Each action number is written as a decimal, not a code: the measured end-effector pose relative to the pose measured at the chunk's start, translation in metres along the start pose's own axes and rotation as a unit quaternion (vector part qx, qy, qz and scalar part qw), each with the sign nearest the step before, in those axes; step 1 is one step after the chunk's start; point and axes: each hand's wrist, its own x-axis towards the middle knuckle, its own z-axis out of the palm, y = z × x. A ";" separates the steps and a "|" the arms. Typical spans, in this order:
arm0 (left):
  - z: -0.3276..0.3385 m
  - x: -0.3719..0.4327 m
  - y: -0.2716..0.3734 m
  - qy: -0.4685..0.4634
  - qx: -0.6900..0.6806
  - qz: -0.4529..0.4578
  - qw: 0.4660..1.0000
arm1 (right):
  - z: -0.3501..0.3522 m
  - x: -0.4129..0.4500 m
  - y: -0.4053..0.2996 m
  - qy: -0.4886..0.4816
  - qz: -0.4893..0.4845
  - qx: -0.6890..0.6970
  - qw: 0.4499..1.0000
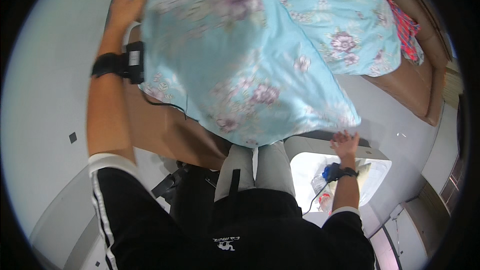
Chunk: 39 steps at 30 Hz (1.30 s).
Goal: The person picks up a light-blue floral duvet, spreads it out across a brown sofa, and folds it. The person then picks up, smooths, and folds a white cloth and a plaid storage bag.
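Note:
A light blue floral quilt or similar bedding cloth [225, 56] spreads in front of me, its near corner pointing right. My left hand [128, 5] is at the cloth's upper left edge, thumb and fingers spread; it grips nothing, and I cannot tell whether the thumb touches the cloth. Just below the near right corner, my right hand [345, 145] has its fingers apart and holds nothing. A second part of matching floral cloth [341, 26] lies behind, at the upper right; the fold hides whether the two are joined. Both wrists carry strapped black devices.
Brown leather-like sofa [157, 131] shows under the cloth and at the right. Crumpled red patterned fabric [405, 30] lies beside its raised edge. A white bin [337, 142] with plastic bottles and waste stands below my right hand. Black wheeled-chair-like parts [168, 183] sit near my legs.

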 end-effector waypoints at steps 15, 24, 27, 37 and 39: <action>0.168 -0.229 -0.218 -0.167 0.020 -0.330 0.929 | 0.110 0.140 0.254 0.007 -0.101 -0.478 0.873; 0.104 -0.283 -0.320 -0.269 -0.160 -0.330 0.891 | 0.169 0.189 0.266 -0.251 0.155 -0.052 0.954; 0.116 -0.330 -0.266 -0.223 -0.192 -0.382 0.876 | 0.175 0.180 0.263 -0.237 0.088 -0.064 0.965; 0.149 -0.283 -0.186 0.016 -0.532 -0.546 0.647 | 0.192 0.171 0.223 -0.235 -0.248 -0.372 0.863; 0.122 -0.254 -0.179 -0.003 -0.520 -0.539 0.663 | 0.175 0.165 0.226 -0.229 -0.373 -0.501 0.747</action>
